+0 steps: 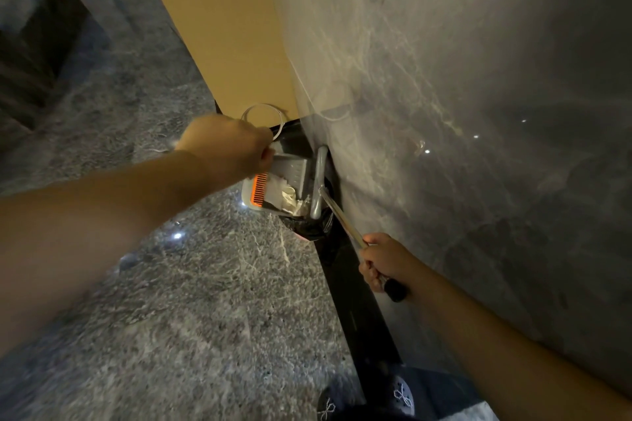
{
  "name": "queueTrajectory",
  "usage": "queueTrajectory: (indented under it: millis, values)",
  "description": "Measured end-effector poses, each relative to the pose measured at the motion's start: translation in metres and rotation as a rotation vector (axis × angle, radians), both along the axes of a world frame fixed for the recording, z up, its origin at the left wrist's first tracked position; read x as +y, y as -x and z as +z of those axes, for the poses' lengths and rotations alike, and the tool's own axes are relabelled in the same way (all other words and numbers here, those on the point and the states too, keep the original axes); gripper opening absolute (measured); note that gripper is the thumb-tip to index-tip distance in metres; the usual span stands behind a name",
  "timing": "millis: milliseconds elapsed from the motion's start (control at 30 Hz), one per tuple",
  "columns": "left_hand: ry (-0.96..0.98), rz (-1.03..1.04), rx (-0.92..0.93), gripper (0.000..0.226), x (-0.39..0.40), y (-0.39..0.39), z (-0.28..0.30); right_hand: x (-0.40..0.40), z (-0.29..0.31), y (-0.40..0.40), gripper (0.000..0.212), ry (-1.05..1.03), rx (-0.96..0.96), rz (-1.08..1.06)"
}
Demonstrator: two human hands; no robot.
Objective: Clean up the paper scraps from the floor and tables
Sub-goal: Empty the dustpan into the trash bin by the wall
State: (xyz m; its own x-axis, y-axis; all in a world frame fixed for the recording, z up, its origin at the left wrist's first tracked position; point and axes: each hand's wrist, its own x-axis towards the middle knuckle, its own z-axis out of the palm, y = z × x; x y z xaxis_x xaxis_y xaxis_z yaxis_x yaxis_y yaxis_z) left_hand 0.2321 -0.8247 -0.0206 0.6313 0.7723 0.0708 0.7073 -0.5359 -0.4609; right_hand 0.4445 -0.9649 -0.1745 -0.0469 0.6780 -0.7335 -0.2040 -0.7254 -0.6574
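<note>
Both hands are engaged. The left hand (227,143) has its fingers curled tightly round the upper edge of a grey dustpan (277,181), tipping it; the right hand (383,265) is wrapped round the long handle (345,220), near its black end cap, so neither hand is free. Just below the left fingers, white paper scraps (289,196) lie bunched in the tilted pan, beside its orange comb teeth (259,190). Directly under the pan's lower lip sits a black bin bag (309,227); whether any scraps have reached it cannot be told.

Judgement: the step in hand is emptying collected scraps into the bag. The next move calls for a steeper tilt, with the pan's lip kept over the bag mouth, so the clump slides out rather than spilling onto the floor.

Further out, a marble-faced wall (461,113) stands hard against the right hand and handle, limiting swing room. A tan panel (219,27) rises beyond the left hand, with a loop of clear tape or ring (263,108) at its foot. The grey stone floor (171,301) spreads nearside, and patterned slippers (402,393) show at the bottom edge.
</note>
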Motion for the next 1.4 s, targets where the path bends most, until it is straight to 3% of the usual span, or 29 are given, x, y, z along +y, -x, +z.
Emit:
queueTrajectory:
  millis: [167,300,433,667,967,1033,1167,1233,1400]
  values:
    - [-0.021,0.079,-0.05,0.032,0.008,-0.011,0.008,-0.001,-0.001,-0.002,0.033,-0.01,-0.014,0.016]
    - [0.09,-0.05,0.143,0.03,0.004,-0.02,0.001,0.001,-0.002,-0.002,0.03,-0.015,-0.01,0.027]
    - [-0.017,0.004,0.006,0.029,0.021,-0.013,0.018,0.001,-0.002,-0.002,0.022,-0.022,-0.019,0.047]
    - [0.003,0.027,0.041,0.029,0.013,-0.016,0.016,0.001,-0.002,-0.002,0.034,-0.036,-0.031,0.046]
    - [-0.013,0.078,-0.066,0.031,0.009,-0.005,0.031,0.003,-0.007,0.001,0.038,-0.03,-0.036,0.035]
    - [-0.037,0.108,-0.119,0.033,0.008,-0.002,0.03,0.003,-0.007,0.001,0.035,-0.029,-0.036,0.038]
    - [0.069,0.048,0.002,0.033,-0.005,-0.006,0.023,0.003,-0.008,0.001,0.027,-0.018,-0.024,0.04]
    - [0.032,0.058,-0.043,0.033,0.002,-0.006,0.031,0.003,-0.008,0.0,0.02,-0.003,0.0,0.027]
    - [-0.055,0.09,-0.125,0.03,0.008,-0.001,0.048,0.001,-0.007,-0.002,0.037,0.006,-0.023,0.009]
